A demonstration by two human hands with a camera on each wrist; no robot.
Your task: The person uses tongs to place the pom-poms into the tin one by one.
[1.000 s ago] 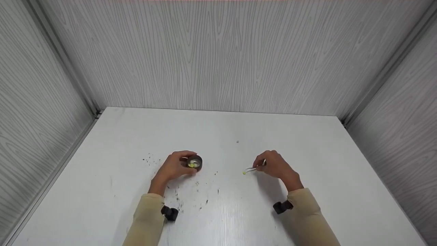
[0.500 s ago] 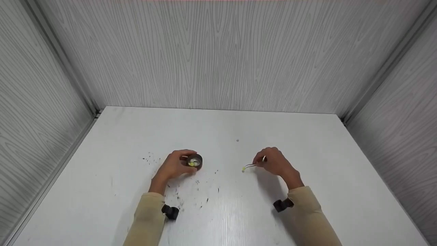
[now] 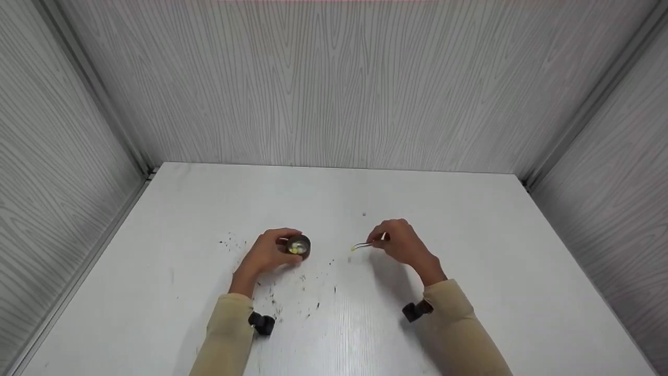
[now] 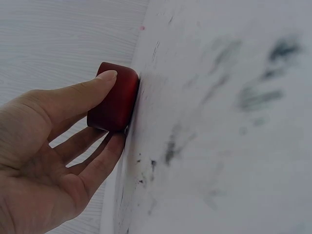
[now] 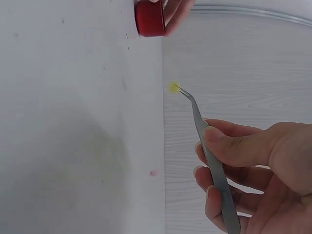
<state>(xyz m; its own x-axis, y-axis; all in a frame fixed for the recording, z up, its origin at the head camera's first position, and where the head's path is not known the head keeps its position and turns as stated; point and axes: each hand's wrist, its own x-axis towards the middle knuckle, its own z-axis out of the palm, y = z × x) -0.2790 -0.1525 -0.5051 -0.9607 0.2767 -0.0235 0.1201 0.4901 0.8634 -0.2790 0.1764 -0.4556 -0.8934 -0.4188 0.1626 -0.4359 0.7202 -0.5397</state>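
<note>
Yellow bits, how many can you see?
At least 2: one yellow bit at the tips of the tweezers, and some yellow inside the red pot. That yellow is too small to count exactly, and more may be hidden inside.

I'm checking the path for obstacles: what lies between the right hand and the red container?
In the head view: the tweezers, a yellow piece at their tip, then bare tabletop.

Between the red container (image 4: 119,100), gripped by the left hand (image 3: 267,254), and the tweezers (image 5: 218,173) in the right hand (image 3: 402,244), a gap is left; forward passage is barred by the far wall (image 3: 334,83).
</note>
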